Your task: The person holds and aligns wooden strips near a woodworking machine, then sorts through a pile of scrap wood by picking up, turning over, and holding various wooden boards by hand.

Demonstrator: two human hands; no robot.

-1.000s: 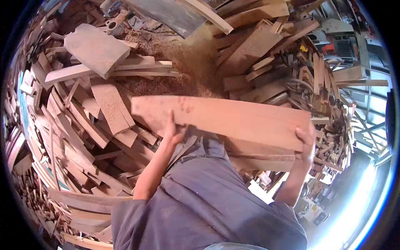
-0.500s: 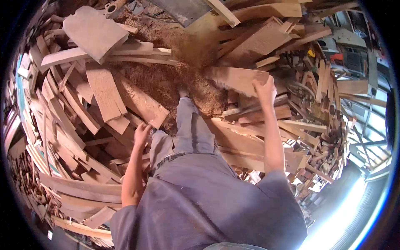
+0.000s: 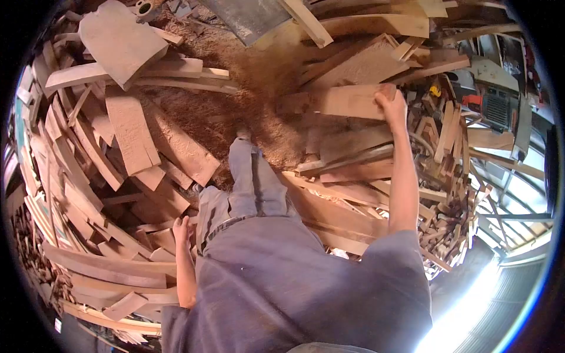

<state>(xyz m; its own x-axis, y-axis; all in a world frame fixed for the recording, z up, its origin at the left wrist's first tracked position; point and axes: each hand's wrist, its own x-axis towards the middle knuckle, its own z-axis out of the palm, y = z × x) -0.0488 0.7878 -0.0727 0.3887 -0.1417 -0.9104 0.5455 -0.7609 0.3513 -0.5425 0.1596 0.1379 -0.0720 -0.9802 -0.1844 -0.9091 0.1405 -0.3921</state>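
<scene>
At the right, my right hand (image 3: 391, 102) is closed around the near end of a wooden board (image 3: 351, 101). The board's far end is blurred and reaches over the sawdust (image 3: 268, 126). My left hand (image 3: 182, 229) hangs low at my left side, beside the scrap wood, its fingers loosely apart with nothing visible in them. Close to that hand lie small offcuts (image 3: 163, 204). Further ahead, a long plank (image 3: 183, 144) rests at a slant next to a short wide plank (image 3: 132, 132).
Piled offcuts surround my legs on both sides. A large flat wood slab (image 3: 120, 44) lies on the left pile. Ahead is a dark flat panel (image 3: 247, 20) with a wood strip (image 3: 307, 23) beside it. One shoe (image 3: 243, 134) stands in the sawdust.
My right hand has shifted right and slightly up with the board, which now lies straighter across the view. My left hand has drawn back from the slanted plank toward my side.
</scene>
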